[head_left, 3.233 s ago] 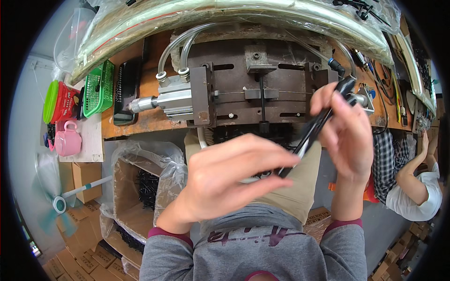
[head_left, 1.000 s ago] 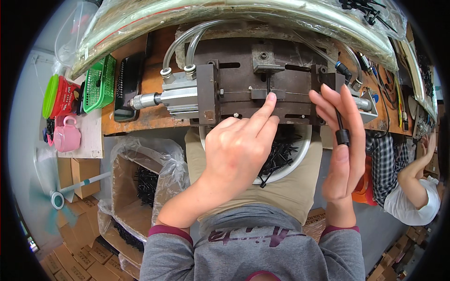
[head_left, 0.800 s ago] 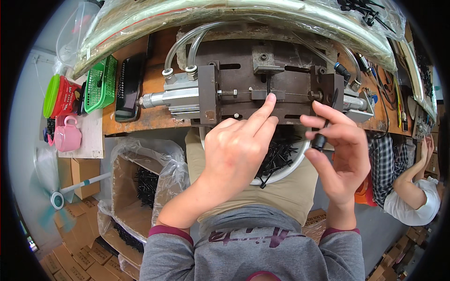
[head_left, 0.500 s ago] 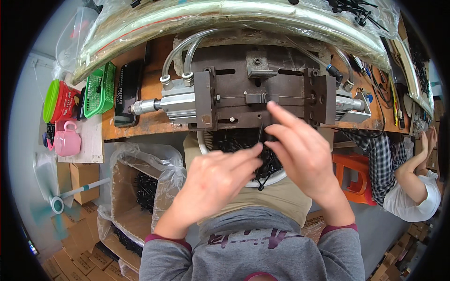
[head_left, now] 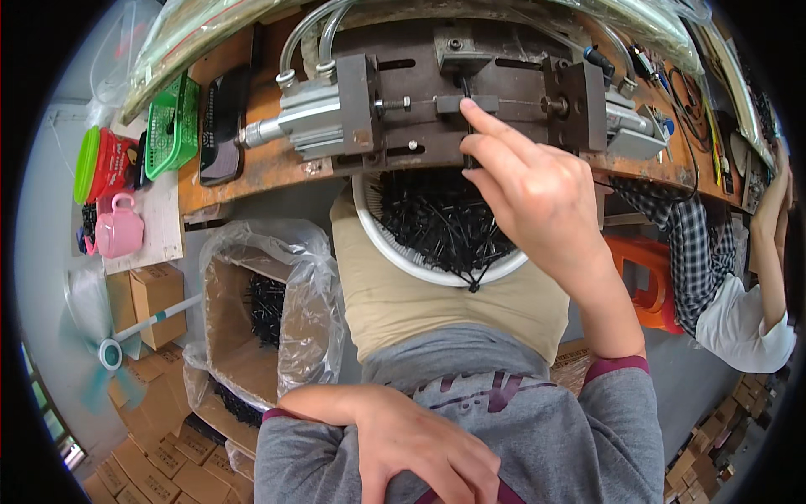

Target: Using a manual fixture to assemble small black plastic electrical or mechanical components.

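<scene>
Press: [head_left: 470,105] dark steel block fixture, top centre of the frame, bolted on the orange, worn worktop [head_left: 252,160]; a silvery cylinder juts from its left side, clear hoses loop above.
Right hand: [head_left: 537,197] centre right, forefinger stretched up onto the small dark slider in the press's middle slot; the other fingers curl loosely, and I cannot tell whether the grip holds anything.
Left hand: [head_left: 420,445] bottom centre, resting open on the grey shirt, grip released.
Bowl: [head_left: 395,252] round, white-rimmed, in the lap just under the press, heaped with thin black plastic pieces.
Box: [head_left: 243,328] lower left, cardboard lined with a crinkled clear bag, black pieces inside.
Change: half a second ago both hands met over the bowl; now the right has risen to the press and the left has dropped to the lap.
</scene>
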### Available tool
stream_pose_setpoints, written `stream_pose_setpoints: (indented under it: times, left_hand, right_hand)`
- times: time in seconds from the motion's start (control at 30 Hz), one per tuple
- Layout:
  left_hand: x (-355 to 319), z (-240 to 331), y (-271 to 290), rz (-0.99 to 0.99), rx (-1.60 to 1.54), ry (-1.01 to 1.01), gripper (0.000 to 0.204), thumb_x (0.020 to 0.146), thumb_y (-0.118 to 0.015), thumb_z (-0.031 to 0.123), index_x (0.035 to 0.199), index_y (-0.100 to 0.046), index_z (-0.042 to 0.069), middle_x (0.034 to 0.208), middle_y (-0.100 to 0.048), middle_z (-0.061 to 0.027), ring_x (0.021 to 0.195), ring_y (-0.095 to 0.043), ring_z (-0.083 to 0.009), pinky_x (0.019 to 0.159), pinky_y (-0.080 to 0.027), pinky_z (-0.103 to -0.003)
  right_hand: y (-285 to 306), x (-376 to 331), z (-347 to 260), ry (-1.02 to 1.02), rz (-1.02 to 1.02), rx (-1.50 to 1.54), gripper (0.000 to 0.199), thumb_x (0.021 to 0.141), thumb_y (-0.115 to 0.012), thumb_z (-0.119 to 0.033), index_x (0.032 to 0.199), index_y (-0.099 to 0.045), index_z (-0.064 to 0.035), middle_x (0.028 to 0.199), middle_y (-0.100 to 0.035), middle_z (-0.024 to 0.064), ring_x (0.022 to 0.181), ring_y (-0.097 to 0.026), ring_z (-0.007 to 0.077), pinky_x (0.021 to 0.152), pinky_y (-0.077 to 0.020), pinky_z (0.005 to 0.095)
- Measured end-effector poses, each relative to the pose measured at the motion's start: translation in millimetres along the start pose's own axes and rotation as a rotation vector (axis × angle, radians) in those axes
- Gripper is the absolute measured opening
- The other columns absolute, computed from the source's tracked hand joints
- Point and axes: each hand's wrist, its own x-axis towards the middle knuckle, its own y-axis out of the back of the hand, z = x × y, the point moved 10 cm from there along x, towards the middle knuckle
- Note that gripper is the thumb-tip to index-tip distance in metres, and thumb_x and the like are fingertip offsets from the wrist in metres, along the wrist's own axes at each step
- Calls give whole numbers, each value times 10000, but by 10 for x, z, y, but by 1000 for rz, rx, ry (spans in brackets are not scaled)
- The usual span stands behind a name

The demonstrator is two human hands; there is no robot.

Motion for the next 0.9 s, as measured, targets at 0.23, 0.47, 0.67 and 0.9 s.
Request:
stream_pose_setpoints:
  times: [0.23,0.47,0.67,0.9]
  left_hand:
    - [-128,-2,-185,-2,75,2,704,805,-790,569,1152,-646,-27,1190,-604,-186,1017,-578,-377,834,-461,-485]
    - [-343,116,-172,-8,140,94,533,927,-676,547,984,-672,17,1033,-632,-119,836,-606,-316,711,-491,-415]
    - [-1858,393,1141,1370,953,399,299,885,-735,198,1094,-689,-11,1188,-671,-121,1109,-636,-256,964,-500,-393]
    - [-3408,230,2106,1819,1556,862,458,888,-724,195,1265,-569,-13,1123,-710,-201,1086,-670,-363,948,-509,-417]
  right_hand:
    - [-1,-324,-188,194,138,374,269,691,-802,-94,929,-679,-63,1188,-695,98,782,-681,247,648,-555,347]
    - [-956,-1289,-9,169,-307,105,422,779,-660,-58,1200,-639,-82,1449,-550,101,1245,-573,265,1003,-482,420]
    - [-1537,-1772,-79,379,-439,45,568,883,-558,-92,1442,-494,-171,1605,-388,55,1470,-382,230,1169,-361,475]
    - [-1951,-1279,23,425,-377,63,586,698,-770,-145,1247,-568,-127,1573,-417,86,1467,-382,255,1127,-398,505]
